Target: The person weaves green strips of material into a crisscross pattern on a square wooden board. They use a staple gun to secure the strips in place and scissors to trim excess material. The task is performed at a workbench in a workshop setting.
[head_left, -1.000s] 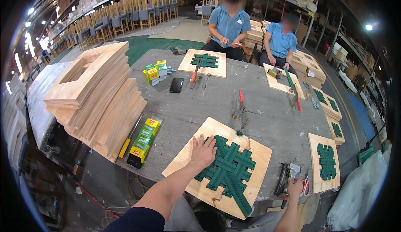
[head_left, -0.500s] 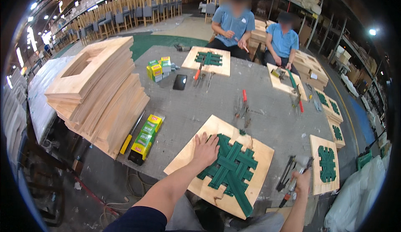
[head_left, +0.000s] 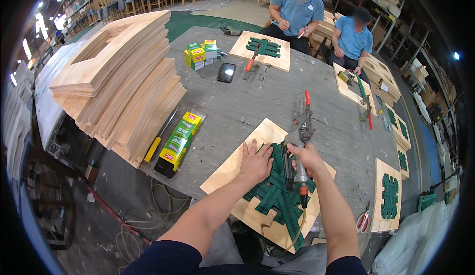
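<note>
A pale plywood board [head_left: 228, 168] lies at the table's near edge, with dark green webbing straps [head_left: 271, 198] woven across its opening. One long strap end hangs toward the near corner. My left hand [head_left: 256, 162] rests flat at the far left of the weave, fingers spread over wood and strap. Gripped in my right hand [head_left: 310, 159] is an air staple gun [head_left: 301, 175], its hose trailing down over the board. The gun is above the right part of the webbing; its body hides some straps, and whether its nose touches them I cannot tell.
Tall stacks of cut plywood frames [head_left: 131, 84] stand at left. Near them lie a yellow-handled tool [head_left: 153, 149] and green-yellow staple boxes [head_left: 180, 139]. Red-handled pliers [head_left: 307, 102] lie beyond the board, red-handled scissors [head_left: 363, 222] at right. Two co-workers in blue sit across the table [head_left: 213, 102].
My right hand has brought the staple gun from the table's right side leftward over the webbing. My left hand stays on the board. The whole view has shifted slightly.
</note>
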Demonstrator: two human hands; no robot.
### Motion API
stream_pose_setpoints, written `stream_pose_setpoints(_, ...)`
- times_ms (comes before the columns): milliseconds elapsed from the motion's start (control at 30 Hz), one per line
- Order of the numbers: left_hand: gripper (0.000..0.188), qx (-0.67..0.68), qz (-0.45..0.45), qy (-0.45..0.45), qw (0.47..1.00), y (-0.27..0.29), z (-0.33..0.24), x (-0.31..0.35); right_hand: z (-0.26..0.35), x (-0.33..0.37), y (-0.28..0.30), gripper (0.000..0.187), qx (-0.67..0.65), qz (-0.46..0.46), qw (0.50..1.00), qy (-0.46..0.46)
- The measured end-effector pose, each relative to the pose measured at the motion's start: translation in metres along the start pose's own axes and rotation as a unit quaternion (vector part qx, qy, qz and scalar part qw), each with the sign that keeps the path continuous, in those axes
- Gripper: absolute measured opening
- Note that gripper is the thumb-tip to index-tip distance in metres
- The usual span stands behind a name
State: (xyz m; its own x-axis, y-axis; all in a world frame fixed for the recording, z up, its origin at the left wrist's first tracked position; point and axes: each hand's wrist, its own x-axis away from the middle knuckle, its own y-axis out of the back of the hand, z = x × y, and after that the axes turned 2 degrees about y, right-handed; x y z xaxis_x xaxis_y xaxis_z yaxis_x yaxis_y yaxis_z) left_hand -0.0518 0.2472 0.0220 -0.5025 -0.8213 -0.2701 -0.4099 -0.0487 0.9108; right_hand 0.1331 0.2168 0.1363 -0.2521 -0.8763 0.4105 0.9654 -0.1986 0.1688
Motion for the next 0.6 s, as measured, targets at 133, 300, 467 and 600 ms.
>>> stream_pose_setpoints(133, 0.049, 0.009, 0.001, 0.003, 1.000, -0.001, 0.002, 0.000, -0.007, -0.024, -0.017, 0.032, 0.071, -0.001, 0.997, 0.007)
stream_pose_setpoints(300, 0.049, 0.015, 0.012, 0.006, 1.000, -0.001, 0.003, 0.001, -0.007, -0.030, -0.024, 0.030, 0.088, 0.010, 0.996, 0.011)
stream_pose_setpoints(467, 0.048, 0.023, 0.003, 0.008, 1.000, -0.001, 0.006, 0.001, -0.003, -0.029, -0.031, 0.028, 0.114, 0.001, 0.993, 0.021)
stream_pose_setpoints(600, 0.044, 0.042, -0.022, 0.022, 0.999, 0.001, 0.003, 0.002, -0.003, -0.028, -0.031, 0.025, 0.128, -0.010, 0.992, 0.014)
